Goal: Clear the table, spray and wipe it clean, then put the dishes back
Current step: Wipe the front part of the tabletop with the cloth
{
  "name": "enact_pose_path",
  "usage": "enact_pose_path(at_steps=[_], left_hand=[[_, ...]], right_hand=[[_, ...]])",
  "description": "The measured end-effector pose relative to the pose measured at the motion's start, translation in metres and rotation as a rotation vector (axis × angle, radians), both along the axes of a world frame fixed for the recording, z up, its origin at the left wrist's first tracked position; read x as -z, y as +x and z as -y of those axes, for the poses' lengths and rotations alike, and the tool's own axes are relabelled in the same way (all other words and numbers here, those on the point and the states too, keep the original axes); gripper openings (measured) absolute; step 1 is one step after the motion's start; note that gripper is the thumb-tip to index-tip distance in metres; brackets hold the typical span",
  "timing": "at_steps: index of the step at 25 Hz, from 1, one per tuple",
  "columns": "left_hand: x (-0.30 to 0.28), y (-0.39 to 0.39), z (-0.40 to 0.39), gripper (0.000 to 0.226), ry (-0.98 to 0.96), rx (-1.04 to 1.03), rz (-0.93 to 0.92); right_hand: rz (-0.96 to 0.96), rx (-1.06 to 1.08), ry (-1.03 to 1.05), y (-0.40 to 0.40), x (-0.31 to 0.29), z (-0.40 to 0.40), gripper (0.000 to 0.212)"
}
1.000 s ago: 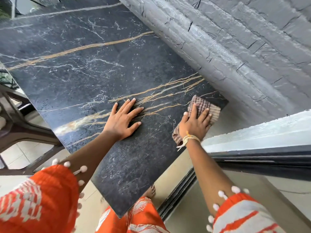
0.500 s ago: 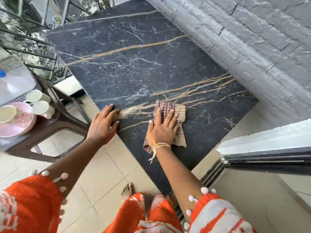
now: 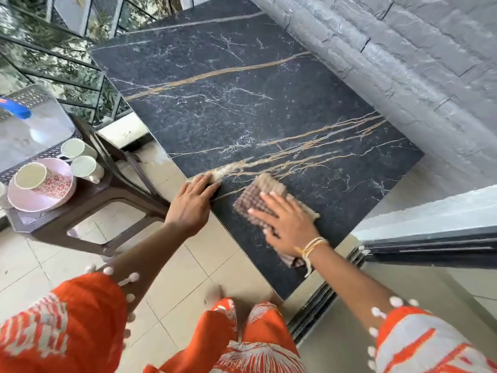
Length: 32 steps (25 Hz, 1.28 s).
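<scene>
Mid-wipe: our right hand [image 3: 289,224] presses the cloth [image 3: 259,195] flat-fingered, left hand [image 3: 192,204] braces the surface [image 3: 242,103] edge, fingers straight; dishes [image 3: 40,184] go back next.

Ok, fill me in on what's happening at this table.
A person is wiping the dark marble table near its front edge. The right hand presses flat on a checked cloth, fingers straight. The left hand rests on the table's edge, bracing. The dishes sit off to the side on a brown stool: a pink bowl with a cup in it and two pale mugs beside it. Nothing has been put back yet.
</scene>
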State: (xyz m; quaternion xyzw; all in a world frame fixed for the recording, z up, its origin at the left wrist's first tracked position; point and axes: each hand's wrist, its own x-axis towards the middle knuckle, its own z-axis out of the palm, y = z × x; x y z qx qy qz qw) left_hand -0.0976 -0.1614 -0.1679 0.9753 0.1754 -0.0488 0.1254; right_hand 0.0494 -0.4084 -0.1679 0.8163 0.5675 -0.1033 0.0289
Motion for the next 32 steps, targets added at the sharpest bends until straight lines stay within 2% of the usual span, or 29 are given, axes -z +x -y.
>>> enact_pose_path(at_steps=[5, 9, 10, 12, 17, 20, 22, 24, 29, 32], left_hand=[[0.009, 0.013, 0.031, 0.059, 0.064, 0.041, -0.057], [0.015, 0.008, 0.036, 0.059, 0.144, 0.013, -0.087], [0.015, 0.009, 0.038, 0.06, 0.152, 0.017, -0.089], [0.015, 0.011, 0.04, 0.061, 0.159, 0.019, -0.1], [0.005, 0.02, 0.053, 0.059, 0.114, -0.032, -0.145], [-0.001, 0.03, 0.068, 0.059, 0.075, -0.055, -0.179], [-0.005, 0.042, 0.075, 0.061, 0.062, 0.002, -0.167], [-0.007, 0.057, 0.08, 0.061, 0.053, 0.068, -0.147], [-0.007, 0.11, 0.11, 0.062, -0.008, 0.189, -0.088], [-0.003, 0.146, 0.129, 0.063, -0.002, 0.23, -0.054]], right_hand=[[0.045, 0.553, -0.022, 0.085, 0.001, 0.052, 0.058], [0.016, 0.872, 0.013, 0.065, 0.009, 0.041, 0.057], [0.016, 0.887, 0.019, 0.049, 0.009, 0.033, 0.057], [0.003, 0.786, 0.035, 0.013, 0.004, 0.022, 0.057], [-0.05, 0.229, 0.058, -0.083, 0.001, 0.044, 0.061], [-0.073, -0.062, 0.05, -0.076, -0.001, 0.071, 0.062], [-0.038, -0.156, 0.028, -0.042, -0.002, 0.085, 0.06], [-0.005, -0.054, 0.018, 0.0, -0.002, 0.096, 0.059], [0.024, 0.414, -0.004, 0.105, 0.002, 0.121, 0.057], [0.013, 0.511, -0.018, 0.164, 0.002, 0.131, 0.06]])
